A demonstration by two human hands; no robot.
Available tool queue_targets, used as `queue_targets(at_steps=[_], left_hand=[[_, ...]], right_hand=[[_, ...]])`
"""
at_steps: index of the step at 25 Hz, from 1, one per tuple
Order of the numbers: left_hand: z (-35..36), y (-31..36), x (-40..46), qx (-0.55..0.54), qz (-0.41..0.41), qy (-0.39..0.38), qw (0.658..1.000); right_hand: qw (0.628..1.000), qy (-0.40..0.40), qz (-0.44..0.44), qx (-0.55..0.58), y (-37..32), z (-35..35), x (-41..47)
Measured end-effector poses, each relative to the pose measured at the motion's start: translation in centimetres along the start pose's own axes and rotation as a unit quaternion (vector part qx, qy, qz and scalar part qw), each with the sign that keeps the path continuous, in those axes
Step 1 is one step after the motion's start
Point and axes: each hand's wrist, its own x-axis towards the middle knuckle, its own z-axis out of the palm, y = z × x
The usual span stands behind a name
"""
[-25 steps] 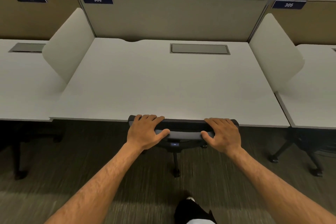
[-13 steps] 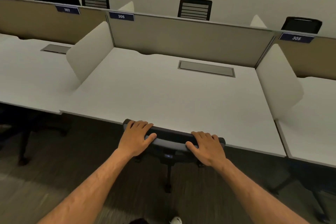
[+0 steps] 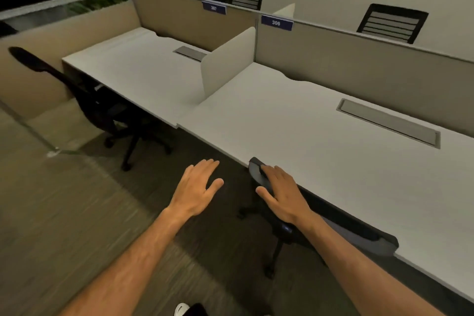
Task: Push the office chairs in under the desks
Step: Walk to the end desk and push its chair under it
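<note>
A black office chair [image 3: 359, 232] stands pushed in under the white desk marked 306 [image 3: 320, 141], its backrest top against the desk's front edge. My right hand [image 3: 280, 194] lies flat on the left end of that backrest, fingers loose. Beside it my left hand [image 3: 198, 186] hovers over the carpet with fingers spread, touching nothing. Further left, a second black office chair [image 3: 97, 108] stands turned sideways in front of the desk marked 307 [image 3: 138, 77], with its seat partly under the edge and its backrest out in the aisle.
A white divider panel [image 3: 228, 61] separates the two desks, and tan partitions [image 3: 359, 64] run along the back. More chair backs [image 3: 392, 23] show behind the partitions. A glass wall [image 3: 25, 126] and low wall close off the left. Carpeted aisle [image 3: 64, 213] lies in front.
My left hand has come off the chair's backrest and now hangs free to its left. My view has swung left, bringing desk 307 and its chair into sight.
</note>
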Motion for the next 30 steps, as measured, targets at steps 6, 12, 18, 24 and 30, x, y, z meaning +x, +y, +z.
queue_targets(at_steps=[6, 12, 18, 24, 30], left_hand=[[-6.6, -9.5, -6.5, -0.005, -0.111, 0.083, 0.99], [-12.9, -21.2, -11.5, -0.014, -0.154, 0.1, 0.983], [-19.1, -32.3, -15.0, -0.015, -0.18, 0.12, 0.976], [-23.7, -41.7, -17.3, -0.033, -0.228, 0.148, 0.962], [-26.7, -52.0, -15.9, -0.039, -0.272, 0.164, 0.947]], right_hand=[[0.99, -0.043, -0.129, 0.03, -11.8, 4.7, 8.3], [0.977, -0.063, -0.197, 0.049, -25.4, 12.1, 15.0], [0.968, -0.075, -0.237, 0.041, -36.8, 18.8, 21.3], [0.954, -0.113, -0.276, 0.034, -45.3, 24.9, 27.2], [0.928, -0.164, -0.333, 0.043, -53.6, 31.8, 36.1]])
